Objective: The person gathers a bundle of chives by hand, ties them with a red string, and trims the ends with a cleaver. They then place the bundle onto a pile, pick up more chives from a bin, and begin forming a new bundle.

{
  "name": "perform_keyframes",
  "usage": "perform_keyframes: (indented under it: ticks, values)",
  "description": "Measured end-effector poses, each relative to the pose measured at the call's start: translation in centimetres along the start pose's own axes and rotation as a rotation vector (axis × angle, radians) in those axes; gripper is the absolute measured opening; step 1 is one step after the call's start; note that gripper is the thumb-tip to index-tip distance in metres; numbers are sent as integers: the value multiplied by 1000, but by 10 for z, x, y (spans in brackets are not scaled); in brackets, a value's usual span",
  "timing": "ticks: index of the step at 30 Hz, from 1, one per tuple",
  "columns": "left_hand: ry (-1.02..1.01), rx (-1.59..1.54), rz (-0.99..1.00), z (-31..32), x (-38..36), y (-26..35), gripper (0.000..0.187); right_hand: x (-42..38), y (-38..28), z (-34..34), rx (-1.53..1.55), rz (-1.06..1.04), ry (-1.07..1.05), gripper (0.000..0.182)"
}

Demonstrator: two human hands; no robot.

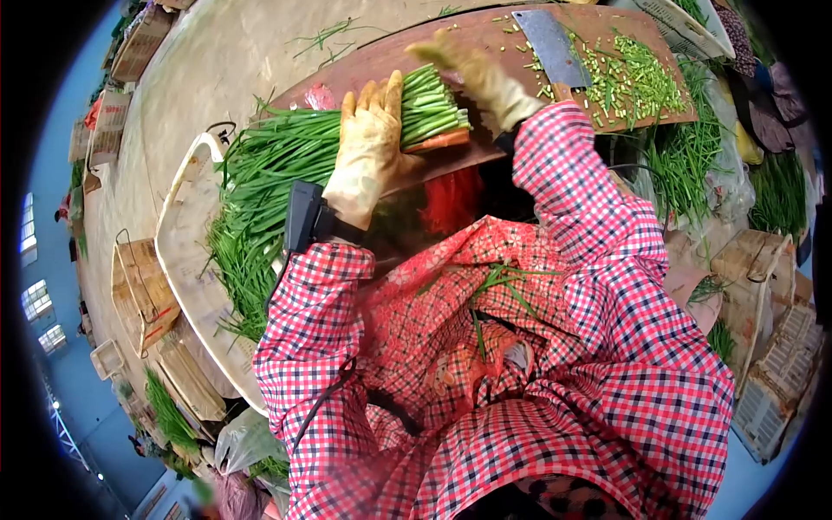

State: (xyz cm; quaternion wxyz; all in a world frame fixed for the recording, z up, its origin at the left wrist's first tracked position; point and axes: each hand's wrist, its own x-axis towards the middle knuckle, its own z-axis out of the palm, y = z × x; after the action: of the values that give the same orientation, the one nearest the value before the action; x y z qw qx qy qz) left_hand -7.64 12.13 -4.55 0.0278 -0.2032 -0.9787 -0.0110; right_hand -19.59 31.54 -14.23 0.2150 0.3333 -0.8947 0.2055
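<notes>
Your left hand, in a yellow glove, lies flat across a bundle of green stalks left of the frame's centre. Its grip is pressed down over the bundle, fingers together and pointing toward the top of the frame. The cut ends of the stalks stick out just past those fingers, to their right, resting on the wooden cutting board. The leafy ends trail down and left, over the rim of a pale tray at the left of the frame.

Your right hand, also gloved, sits just right of the cut ends, at upper centre. Its fingers are curled, but you cannot tell from this view whether the grip closes on anything. A cleaver lies flat on the board right beside that hand, blade toward the top edge. A heap of chopped green pieces is spread on the board to the cleaver's right.

Your sleeves are red checked cloth. A few loose stalks lie on your lap at the frame's centre. More greens are piled at the right, and wooden crates stand at the left edge.
</notes>
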Motion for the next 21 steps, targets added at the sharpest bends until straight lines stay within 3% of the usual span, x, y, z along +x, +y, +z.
perform_keyframes:
  ticks: [1, 2, 4, 6, 9, 11, 12, 13, 16, 18, 21]
  values:
    - [-13, -2, -35, -6, -6, -2, 121, -1, -4, -25, 710, 244, -31, 66]
    - [-26, -3, -69, -10, -13, -5, 127, -1, -8, -51, 1141, 493, 50, 73]
    - [2, -5, -60, -8, -28, -23, 125, -20, 17, -62, 1229, 507, 115, 72]
    - [-6, 0, -65, -12, -36, -28, 121, -37, -1, -68, 1156, 564, 193, 65]
    - [-53, 53, -70, -1, -30, -34, 121, -58, -46, -38, 614, 406, 113, 53]
    - [-153, 136, -122, 3, -24, -34, 120, -61, -73, 4, 536, 311, 125, 47]
    - [-124, 146, -100, 6, -21, -38, 118, -53, -74, 19, 705, 305, 204, 49]
    - [-95, 156, -84, 12, -23, -43, 115, -52, -67, 20, 1156, 416, 117, 51]
    - [-123, 95, -108, 7, -26, -39, 116, -40, -73, -66, 341, 435, 154, 37]
    - [-91, 57, -98, 6, -26, -42, 116, -41, -81, -110, 431, 467, 281, 29]
    - [-118, 104, -68, 4, -24, -45, 113, -58, -124, -134, 577, 473, 18, 34]
